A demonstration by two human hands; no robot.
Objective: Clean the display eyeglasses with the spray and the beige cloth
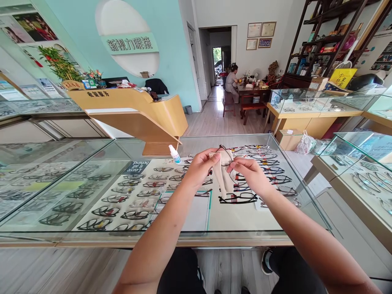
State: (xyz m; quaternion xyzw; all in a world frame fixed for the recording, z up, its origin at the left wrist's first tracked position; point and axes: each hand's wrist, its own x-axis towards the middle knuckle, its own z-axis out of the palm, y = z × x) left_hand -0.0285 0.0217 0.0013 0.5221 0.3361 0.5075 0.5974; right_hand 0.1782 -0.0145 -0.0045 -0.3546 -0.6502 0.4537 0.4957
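Observation:
Above a glass display counter (245, 220) both my hands hold a pair of dark-framed glasses (226, 157) wrapped in a beige cleaning cloth (222, 179). My left hand (200, 166) pinches the cloth over the frame from the left. My right hand (249, 173) is closed on the cloth and frame from the right. The cloth hangs down between the hands. A small spray bottle (174, 154) with a blue band stands on the glass just left of my left hand. Rows of glasses (131, 196) lie inside the case beneath.
More glass cases stand to the left (36, 171) and right (361, 163). A wooden reception desk (134, 114) is behind the counter. A person (232, 83) sits at a table at the back. Boxes and bags (298, 141) lie on the floor.

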